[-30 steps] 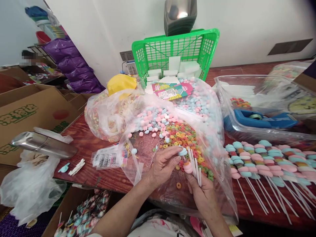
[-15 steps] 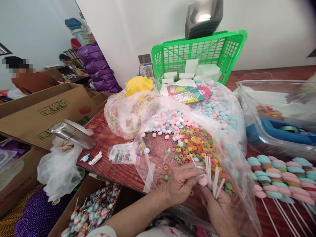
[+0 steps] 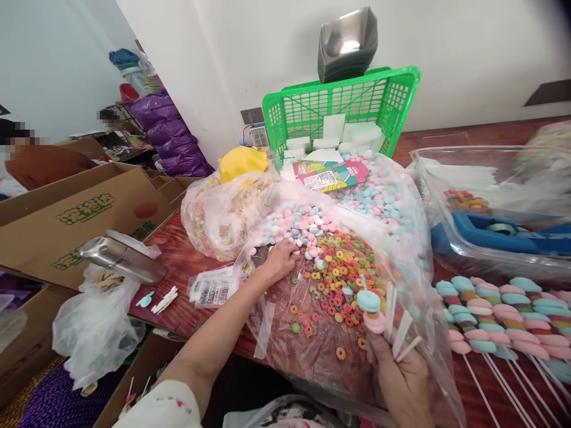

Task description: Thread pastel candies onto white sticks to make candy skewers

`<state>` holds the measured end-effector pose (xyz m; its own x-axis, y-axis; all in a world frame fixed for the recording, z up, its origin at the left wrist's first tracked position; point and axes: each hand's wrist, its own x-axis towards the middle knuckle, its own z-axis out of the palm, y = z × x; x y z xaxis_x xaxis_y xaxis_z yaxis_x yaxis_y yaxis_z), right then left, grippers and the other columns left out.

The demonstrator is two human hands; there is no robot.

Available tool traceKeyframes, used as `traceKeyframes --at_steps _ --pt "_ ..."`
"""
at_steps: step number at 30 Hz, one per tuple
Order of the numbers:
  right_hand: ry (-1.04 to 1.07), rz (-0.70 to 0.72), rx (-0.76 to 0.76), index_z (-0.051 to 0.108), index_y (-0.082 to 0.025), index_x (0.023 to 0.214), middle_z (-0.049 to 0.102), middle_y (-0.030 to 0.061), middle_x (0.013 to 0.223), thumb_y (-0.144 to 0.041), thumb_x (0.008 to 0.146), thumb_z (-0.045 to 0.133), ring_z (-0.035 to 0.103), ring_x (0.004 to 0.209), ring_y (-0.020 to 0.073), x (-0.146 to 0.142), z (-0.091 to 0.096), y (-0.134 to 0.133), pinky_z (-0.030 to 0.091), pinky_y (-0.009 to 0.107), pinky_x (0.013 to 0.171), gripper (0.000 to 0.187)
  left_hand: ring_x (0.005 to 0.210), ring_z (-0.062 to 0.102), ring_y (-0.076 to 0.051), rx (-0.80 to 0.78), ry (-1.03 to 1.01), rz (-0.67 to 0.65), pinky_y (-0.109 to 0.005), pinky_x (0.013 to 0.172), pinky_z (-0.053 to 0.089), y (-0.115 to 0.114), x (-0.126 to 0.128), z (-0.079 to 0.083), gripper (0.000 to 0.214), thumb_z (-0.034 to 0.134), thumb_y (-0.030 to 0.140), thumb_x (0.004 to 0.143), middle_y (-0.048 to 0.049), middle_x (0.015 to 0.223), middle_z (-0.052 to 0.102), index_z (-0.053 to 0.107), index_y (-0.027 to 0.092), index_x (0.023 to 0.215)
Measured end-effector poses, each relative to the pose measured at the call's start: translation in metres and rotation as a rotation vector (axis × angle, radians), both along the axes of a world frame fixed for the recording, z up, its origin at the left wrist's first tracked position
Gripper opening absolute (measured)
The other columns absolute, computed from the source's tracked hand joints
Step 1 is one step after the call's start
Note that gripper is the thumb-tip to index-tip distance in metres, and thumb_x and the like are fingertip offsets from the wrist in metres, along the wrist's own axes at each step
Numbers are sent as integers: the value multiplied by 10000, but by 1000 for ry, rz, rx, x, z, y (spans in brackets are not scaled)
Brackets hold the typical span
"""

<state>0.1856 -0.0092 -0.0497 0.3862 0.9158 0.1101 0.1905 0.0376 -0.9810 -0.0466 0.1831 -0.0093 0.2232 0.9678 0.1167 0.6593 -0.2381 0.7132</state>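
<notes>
My right hand (image 3: 404, 375) is closed round a small bunch of white sticks (image 3: 398, 326); one stick carries a blue candy disc (image 3: 368, 301) above pink ones. My left hand (image 3: 280, 259) reaches forward into the open clear plastic bag (image 3: 404, 255), its fingers curled at the edge of the pile of pink and blue candy discs (image 3: 303, 220). What those fingers hold, if anything, is hidden. Loose coloured ring candies (image 3: 339, 267) lie between the two hands.
Finished candy skewers (image 3: 495, 315) lie in a row at the right. Behind them stands a clear tub (image 3: 450, 238) with a blue tape dispenser (image 3: 499, 230). A green basket (image 3: 343, 104) is at the back; a cardboard box (image 3: 66, 220) and metal flask (image 3: 122, 260) sit left. People sit far left.
My left hand has let go of the skewer and reached forward to the pink and blue disc pile. My right hand keeps the sticks, now with a blue disc on top.
</notes>
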Motion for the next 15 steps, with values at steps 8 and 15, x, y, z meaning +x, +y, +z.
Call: traceKeyframes --at_steps 8,15 --pt "-125 37 22 591 -207 591 507 -17 506 -433 845 591 472 479 143 1 6 2 431 237 473 340 463 362 -82 -354 -200 -177 -216 470 292 -33 -2 29 351 590 458 773 20 542 504 688 121 751" --pt "-221 145 97 516 -214 517 516 -26 475 -353 862 554 492 438 124 -3 10 1 444 198 454 374 581 501 -120 -108 -187 134 -226 571 403 -28 -33 47 311 570 434 769 -9 638 614 659 140 718"
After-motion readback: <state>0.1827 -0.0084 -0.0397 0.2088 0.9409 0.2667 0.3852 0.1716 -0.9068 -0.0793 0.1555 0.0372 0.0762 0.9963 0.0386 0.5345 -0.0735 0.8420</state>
